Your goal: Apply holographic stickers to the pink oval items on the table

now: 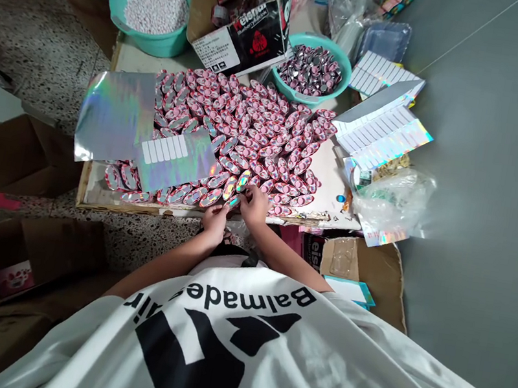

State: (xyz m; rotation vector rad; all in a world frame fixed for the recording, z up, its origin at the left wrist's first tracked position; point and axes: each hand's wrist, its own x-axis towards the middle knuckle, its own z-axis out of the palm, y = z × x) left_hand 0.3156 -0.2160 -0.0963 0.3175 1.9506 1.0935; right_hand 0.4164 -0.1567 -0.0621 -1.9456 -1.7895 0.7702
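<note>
At the near edge of the table, my left hand [215, 221] pinches a small iridescent sticker [233, 201]. My right hand [255, 205] is closed in a pinch at the sticker's upper end, its fingertips partly hidden. Many small oval, pink-and-red pieces [258, 135] stand packed together just beyond both hands. Two of them, close to my fingers, carry a shiny rainbow-coloured oval top [243, 180]. To the left, a holographic sheet [175, 161] with a row of white blank strips lies over some of the pieces.
A larger silvery sheet [115, 115] overlaps the table's left side. Behind stand a teal basin of white beads [115, 10], an open carton [244, 37] and a teal basin of metallic pieces [344, 80]. Label sheets [372, 130] and a plastic bag [393, 199] lie right, beside a grey wall [495, 159].
</note>
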